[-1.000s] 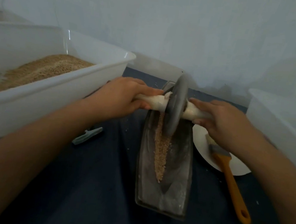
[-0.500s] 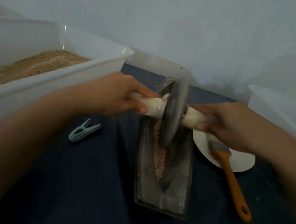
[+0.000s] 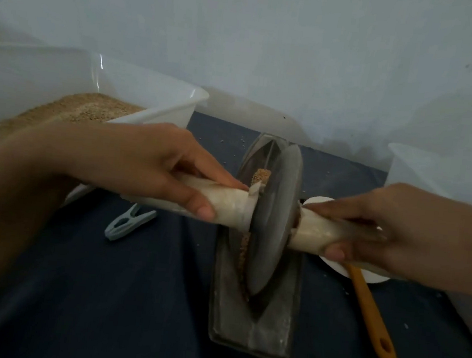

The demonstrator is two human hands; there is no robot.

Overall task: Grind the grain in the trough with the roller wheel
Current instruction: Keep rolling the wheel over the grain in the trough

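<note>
Gripping the pale handle either side, both hands [image 3: 148,166] [image 3: 392,236] steady a heavy-looking grey metal roller wheel [image 3: 272,223] between them, likely stiff and tippy.

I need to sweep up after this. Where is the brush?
In the head view, the brush lies on the right, beside the trough, its head hidden under the right hand.

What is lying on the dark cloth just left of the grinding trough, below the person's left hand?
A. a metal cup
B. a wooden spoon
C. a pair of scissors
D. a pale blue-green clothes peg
D: a pale blue-green clothes peg lies on the dark cloth, left of the trough and below the left hand.
</note>
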